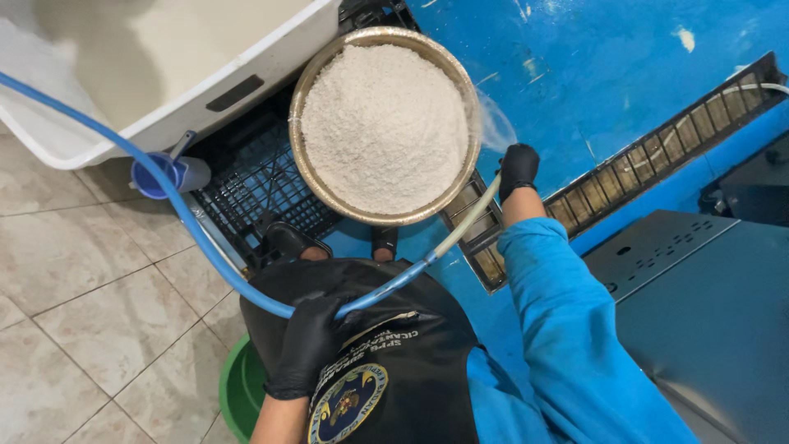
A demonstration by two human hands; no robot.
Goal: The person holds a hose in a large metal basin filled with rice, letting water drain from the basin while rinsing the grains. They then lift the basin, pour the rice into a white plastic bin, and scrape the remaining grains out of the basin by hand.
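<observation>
A round metal bowl [308, 177] heaped with white grain [382, 123] rests on a black plastic crate [255, 185]. My right hand [518, 168], in a black glove with a blue sleeve, grips the pale end of a hose [468, 218] beside the bowl's right rim; a thin spray of water [493, 123] fans toward the bowl. My left hand [304, 345], also black-gloved, holds the blue hose [189, 222] lower down against my black apron [403, 362]. The hose runs up and off to the far left.
A large white tub [164, 115] sits at the upper left, with a blue-capped bottle [168, 174] below it. A floor drain grate [657, 156] crosses the blue floor at the right. A grey metal cabinet [707, 312] stands at the right. A green basin [238, 390] lies under my apron.
</observation>
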